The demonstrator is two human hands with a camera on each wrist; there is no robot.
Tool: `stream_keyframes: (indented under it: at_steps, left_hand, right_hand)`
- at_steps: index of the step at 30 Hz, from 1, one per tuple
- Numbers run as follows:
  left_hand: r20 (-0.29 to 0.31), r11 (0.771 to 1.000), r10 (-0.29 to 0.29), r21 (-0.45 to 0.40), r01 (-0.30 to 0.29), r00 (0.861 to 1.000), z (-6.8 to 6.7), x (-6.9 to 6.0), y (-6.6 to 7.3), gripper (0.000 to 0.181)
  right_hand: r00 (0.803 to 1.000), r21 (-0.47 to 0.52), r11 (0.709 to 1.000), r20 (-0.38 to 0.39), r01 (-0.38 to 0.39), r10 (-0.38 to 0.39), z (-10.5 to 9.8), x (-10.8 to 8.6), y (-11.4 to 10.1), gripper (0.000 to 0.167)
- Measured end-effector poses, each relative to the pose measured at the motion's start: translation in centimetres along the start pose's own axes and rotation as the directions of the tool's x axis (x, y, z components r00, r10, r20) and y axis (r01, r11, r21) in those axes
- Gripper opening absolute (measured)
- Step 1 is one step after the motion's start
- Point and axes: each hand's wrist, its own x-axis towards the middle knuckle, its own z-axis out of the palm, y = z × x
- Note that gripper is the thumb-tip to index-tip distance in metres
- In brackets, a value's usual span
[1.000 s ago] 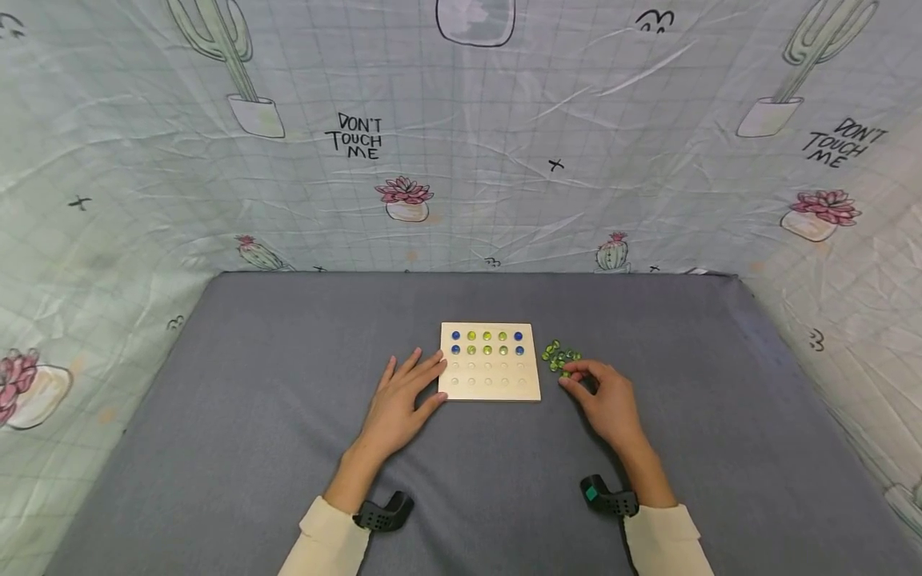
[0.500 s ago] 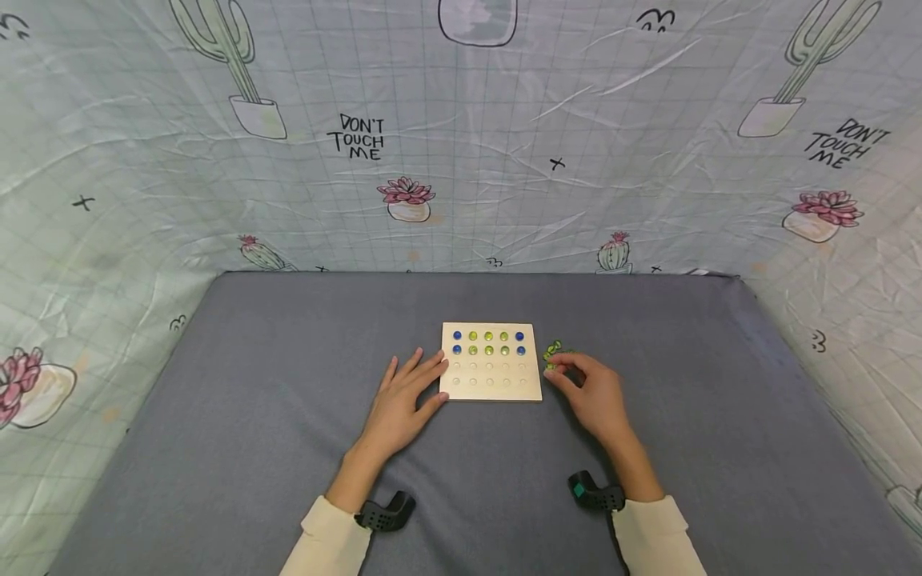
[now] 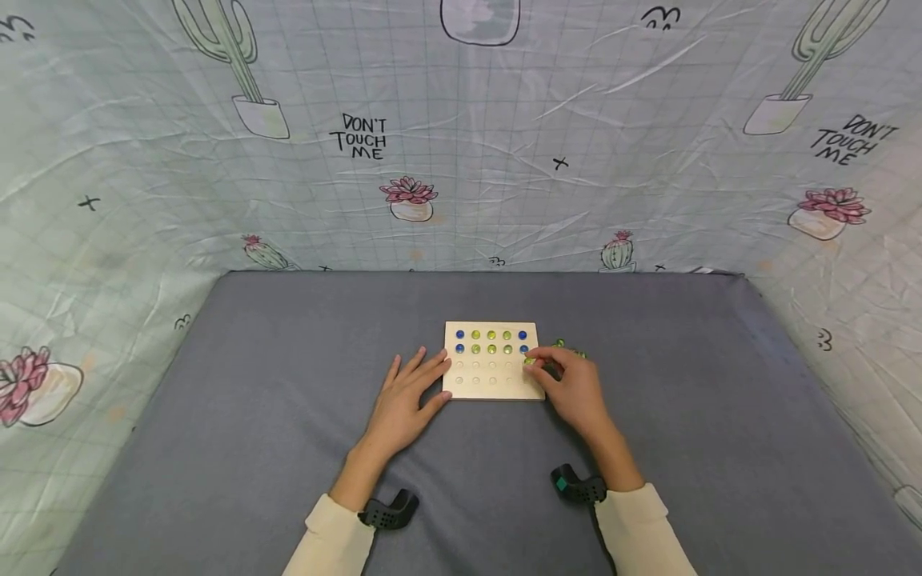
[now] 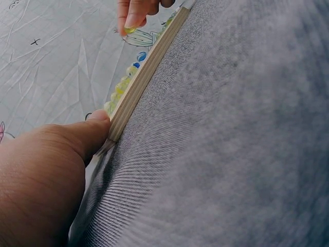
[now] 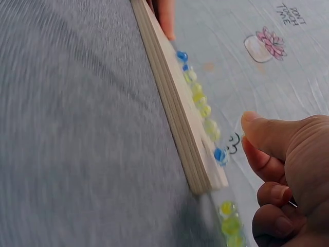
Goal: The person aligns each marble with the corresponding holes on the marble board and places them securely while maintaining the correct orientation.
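A pale wooden board (image 3: 497,391) with rows of round hollows lies on the grey cloth. Its two far rows hold marbles: blue marbles (image 3: 460,334) at the ends and yellow-green marbles (image 3: 491,335) between them. My left hand (image 3: 398,406) rests flat against the board's left edge, fingers spread, the thumb (image 4: 97,121) touching its near corner. Over the right end of the board, by the third row, my right hand (image 3: 576,392) pinches a yellow-green marble (image 4: 129,31) between thumb and fingertips. In the right wrist view the thumb mostly hides that marble.
Loose yellow-green marbles (image 3: 580,354) lie on the cloth just right of the board, partly hidden behind my right hand. A grey cloth (image 3: 302,336) covers the table. Behind it hangs a printed curtain (image 3: 490,160) with cactus drawings.
My right hand has moved left from the loose marbles to above the board's right end, now with a marble in its pinch. My left hand has stayed at the board's edge.
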Motion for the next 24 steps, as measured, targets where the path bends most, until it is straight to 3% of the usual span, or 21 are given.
stream_keyframes:
  at_steps: [14, 24]
  left_hand:
    - [0.0, 1.0, 0.003, 0.007, -0.003, 1.0, -0.1, 0.1, 0.0, 0.051]
    - [-0.008, 1.0, 0.008, 0.007, -0.008, 1.0, -0.2, 0.1, 0.2, 0.051]
  right_hand:
    - [0.998, 0.069, 0.996, 0.026, 0.06, -0.062, 2.5, 0.7, -1.7, 0.014]
    - [0.996, 0.078, 0.996, 0.074, 0.05, -0.056, 4.5, 1.1, -2.8, 0.014]
